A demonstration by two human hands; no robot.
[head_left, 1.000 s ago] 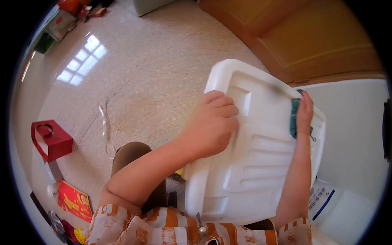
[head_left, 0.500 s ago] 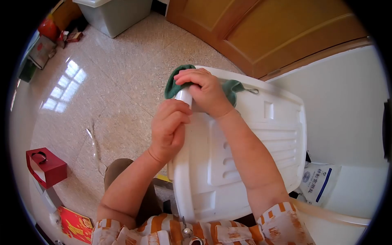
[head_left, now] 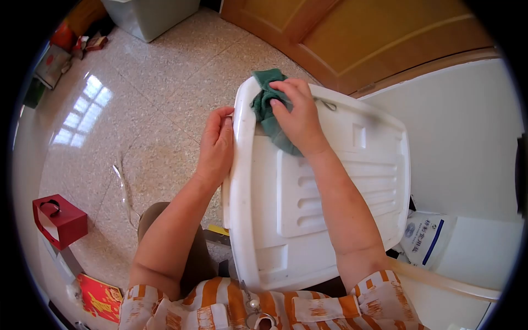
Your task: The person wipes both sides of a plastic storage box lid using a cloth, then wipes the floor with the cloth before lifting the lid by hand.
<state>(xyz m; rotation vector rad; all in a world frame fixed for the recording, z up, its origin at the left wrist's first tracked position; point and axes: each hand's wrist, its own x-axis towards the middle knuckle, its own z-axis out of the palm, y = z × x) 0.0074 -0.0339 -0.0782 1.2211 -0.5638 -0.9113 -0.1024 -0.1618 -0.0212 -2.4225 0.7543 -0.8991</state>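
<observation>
A white, ribbed plastic lid (head_left: 268,209) with rounded corners lies beneath the right hand (head_left: 297,113), which clasps a crumpled green cloth (head_left: 276,131) against it; the left hand (head_left: 216,147) grips its rim. Beyond both hands stands a grey plastic bin (head_left: 151,17), contents out of view.

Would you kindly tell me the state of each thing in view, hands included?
White lid: ribbed side facing up
Green cloth: bunched, lying on the lid
Left hand: closed on the lid's left edge
Right hand: gripping the cloth
Red box: open or shut, unclear
Grey bin: top out of frame
Wooden door: open or shut, unclear
</observation>
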